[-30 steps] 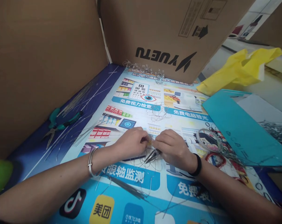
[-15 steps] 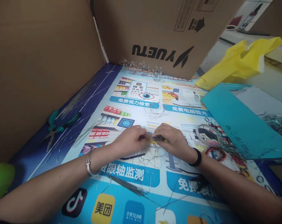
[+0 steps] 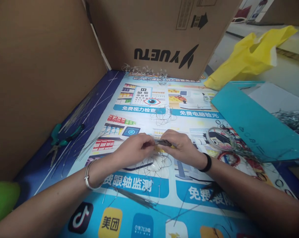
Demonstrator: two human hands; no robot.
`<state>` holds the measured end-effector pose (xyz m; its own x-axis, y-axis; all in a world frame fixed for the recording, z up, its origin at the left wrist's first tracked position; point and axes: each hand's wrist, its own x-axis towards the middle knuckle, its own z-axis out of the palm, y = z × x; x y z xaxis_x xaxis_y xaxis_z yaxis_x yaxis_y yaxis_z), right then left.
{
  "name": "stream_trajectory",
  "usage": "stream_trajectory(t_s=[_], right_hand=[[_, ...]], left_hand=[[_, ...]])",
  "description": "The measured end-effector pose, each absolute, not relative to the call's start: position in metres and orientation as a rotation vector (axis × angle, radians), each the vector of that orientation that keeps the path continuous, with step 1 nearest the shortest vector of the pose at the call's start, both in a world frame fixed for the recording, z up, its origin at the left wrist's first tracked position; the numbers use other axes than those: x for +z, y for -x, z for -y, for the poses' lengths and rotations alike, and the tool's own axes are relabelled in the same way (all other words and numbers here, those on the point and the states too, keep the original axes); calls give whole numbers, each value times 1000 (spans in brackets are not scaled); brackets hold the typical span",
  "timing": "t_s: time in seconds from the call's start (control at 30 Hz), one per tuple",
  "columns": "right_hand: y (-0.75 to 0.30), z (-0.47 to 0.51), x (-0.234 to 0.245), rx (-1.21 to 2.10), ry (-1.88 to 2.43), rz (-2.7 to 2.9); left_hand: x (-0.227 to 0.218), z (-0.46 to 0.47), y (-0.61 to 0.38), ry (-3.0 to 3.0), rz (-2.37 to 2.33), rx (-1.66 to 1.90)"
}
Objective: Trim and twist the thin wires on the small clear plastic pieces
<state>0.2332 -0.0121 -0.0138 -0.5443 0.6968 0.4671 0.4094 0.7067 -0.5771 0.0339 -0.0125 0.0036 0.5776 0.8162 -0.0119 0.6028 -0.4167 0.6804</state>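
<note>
Poster-covered bench [image 3: 102,96], carton [image 3: 164,29] behind, right hand [image 3: 181,145] clamped on pliers [image 3: 165,142], left hand [image 3: 137,147] curled beside their tips, its grip unclear, wire loops [image 3: 155,167] just below both.

Metal pliers [image 3: 165,142], matt cardboard [image 3: 154,29]

Left hand [image 3: 137,147] beside right hand [image 3: 180,145], fingers [image 3: 149,151] curled, forearms [image 3: 49,195] angled inward

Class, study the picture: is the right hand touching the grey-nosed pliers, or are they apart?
Touching. The head view shows the right hand closed around the grey-nosed pliers, their nose sticking out from its grip toward the left hand.
</note>
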Motion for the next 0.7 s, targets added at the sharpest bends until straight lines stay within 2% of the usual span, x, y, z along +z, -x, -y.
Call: stream_trajectory(t_s=[0.37,0.7], right_hand=[[-233,12,-15,552,864,2221],[-230,14,-13,589,867,2220]], left_hand=[[13,14,-35,-2178,-1087,674],[7,11,-36,-2210,-1094,663]])
